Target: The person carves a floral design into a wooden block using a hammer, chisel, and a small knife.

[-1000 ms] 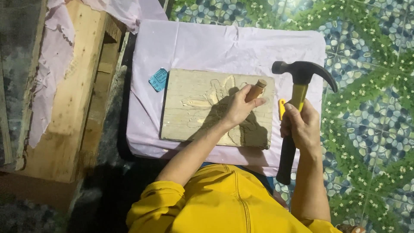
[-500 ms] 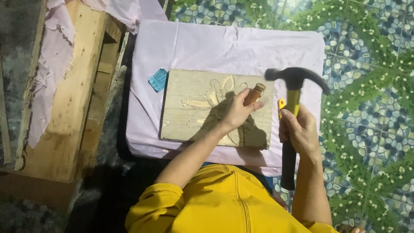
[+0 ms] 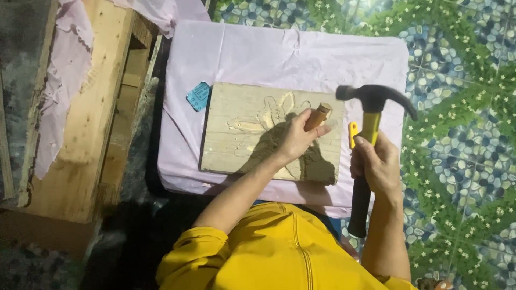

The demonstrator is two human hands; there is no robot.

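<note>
View from above of a person in a yellow top working at a small surface [image 3: 242, 48] covered with a pale pink cloth. The left hand [image 3: 293, 142] is wrapped around a wooden-handled chisel [image 3: 317, 115], its grip closed tight, the tool tilted onto a flat wooden board [image 3: 236, 139] with a flower shape carved into it. The right hand [image 3: 376, 164] is closed around a hammer [image 3: 368, 139] with a yellow and black handle, its black head raised just right of the chisel's top end. A small blue tag [image 3: 198, 96] lies at the board's far left corner. A wooden pallet [image 3: 91, 118] stands to the left
</note>
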